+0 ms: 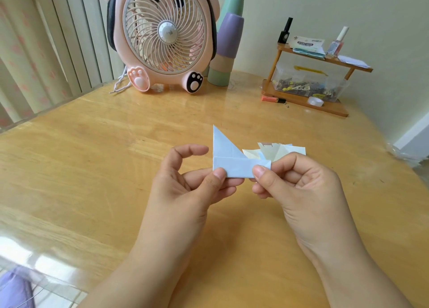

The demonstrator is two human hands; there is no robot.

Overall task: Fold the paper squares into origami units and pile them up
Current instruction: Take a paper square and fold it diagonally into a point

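Two hands are raised above the desk point(92, 159) with one pale blue folded paper point(232, 165) held between them. On the left, the left hand point(185, 180) pinches the strip's left end between thumb and the fingers beneath, its index finger curled free above. From that end a triangular flap stands upright; the rest is a flat band running rightward. On the right, the right hand point(294, 180) pinches the band's right end, where a small corner appears to be turned in.

By judgement, the step in hand is the folding of a single unit, part-way done: one point raised, the other end not yet shaped. The next move likely calls for a steady left pinch while the right end is creased into a matching flap.

Just beyond the right hand, a small pile of finished units point(276, 151) lies on the desk, cream and pale; several overlap, and an exact count cannot be told.
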